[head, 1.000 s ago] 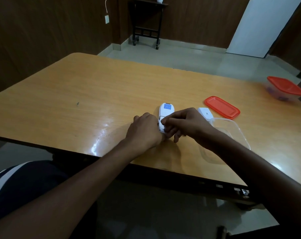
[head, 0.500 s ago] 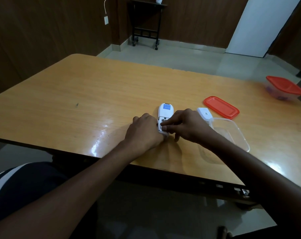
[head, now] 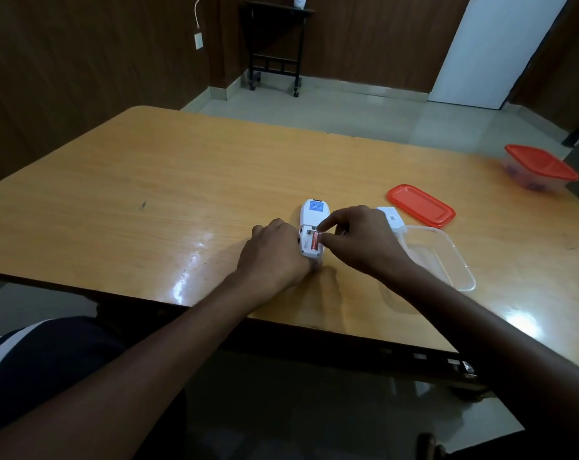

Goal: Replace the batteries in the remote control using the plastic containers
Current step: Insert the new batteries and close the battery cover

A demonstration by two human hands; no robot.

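Note:
A white remote control [head: 314, 214] lies face down on the wooden table [head: 148, 180], its battery compartment uncovered. My left hand [head: 274, 254] grips the remote's near end and left side. My right hand [head: 361, 240] pinches a red battery [head: 314, 241] that sits in the compartment, thumb and forefinger on it. The white battery cover [head: 391, 218] lies just right of my right hand. An open clear plastic container [head: 447, 257] stands to the right, and its red lid [head: 420, 204] rests behind it.
A second clear container with a red lid [head: 540, 167] on it sits at the table's far right edge, with small things inside. Beyond the table are a tiled floor, a black wheeled stand [head: 274, 44] and a white door [head: 493, 48].
My right hand has lifted its fingers off the compartment, so the red battery now shows between thumb and forefinger. My left hand keeps its hold on the remote.

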